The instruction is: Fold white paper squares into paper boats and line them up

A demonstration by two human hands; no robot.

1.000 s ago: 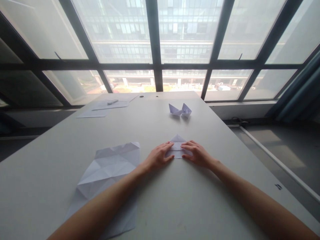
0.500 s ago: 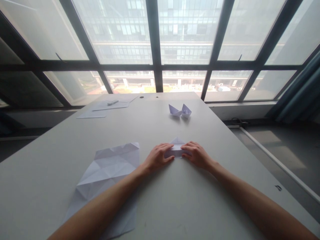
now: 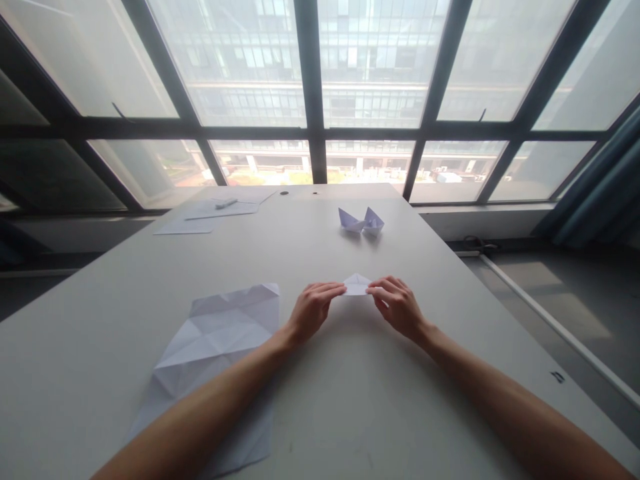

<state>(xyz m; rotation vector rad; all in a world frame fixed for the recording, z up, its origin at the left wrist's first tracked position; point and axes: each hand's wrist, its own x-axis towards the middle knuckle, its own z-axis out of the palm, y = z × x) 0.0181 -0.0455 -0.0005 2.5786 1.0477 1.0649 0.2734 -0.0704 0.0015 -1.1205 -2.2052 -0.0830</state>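
A small folded sheet of white paper (image 3: pixel 357 285) with a pointed top is held between both hands over the table. My left hand (image 3: pixel 314 303) grips its left end, fingertips pressed together on the edge. At the right end, my right hand (image 3: pixel 397 303) pinches the paper between thumb and fingers. Beyond them stands a folded paper shape with two raised points (image 3: pixel 361 221), like a paper boat. A creased, unfolded sheet (image 3: pixel 220 340) lies left of my left hand, partly covered by my left forearm.
Several flat white sheets (image 3: pixel 190 223) lie at the table's far left, with a small whitish object (image 3: pixel 227 203) on top. The white table (image 3: pixel 430 400) ends before tall windows. A blue curtain (image 3: pixel 595 180) hangs at the right.
The paper's lower flap no longer shows below the fold, so the piece looks shorter. Both hands have shifted from lying over the paper to pinching its ends.
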